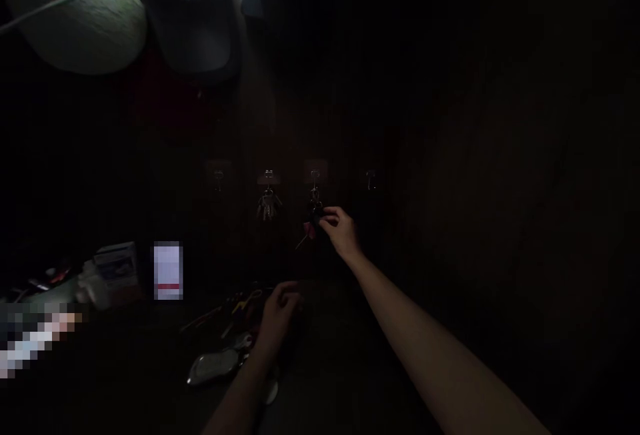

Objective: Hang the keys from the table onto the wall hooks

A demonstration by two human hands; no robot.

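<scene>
In the dim head view, my right hand (340,228) reaches to a small wall hook (315,175). Its thumb and fingertips are pinched on a dark part of a bunch of keys (309,230) that hangs below this hook; a reddish piece and a thin key show on it. Lower down, my left hand (280,305) hovers at or just over the dark surface, fingers loosely curled and partly apart, with nothing visible in them. Beside its wrist lie a silvery key-fob-like object (215,366) and a tangle of small items with a yellow piece (240,306).
Another bunch of keys (269,205) hangs on the hook to the left. Bare hooks are at the far left (219,178) and right (371,178). Caps (193,35) hang above. A small box (117,268) and a bright blurred panel (169,268) stand at left.
</scene>
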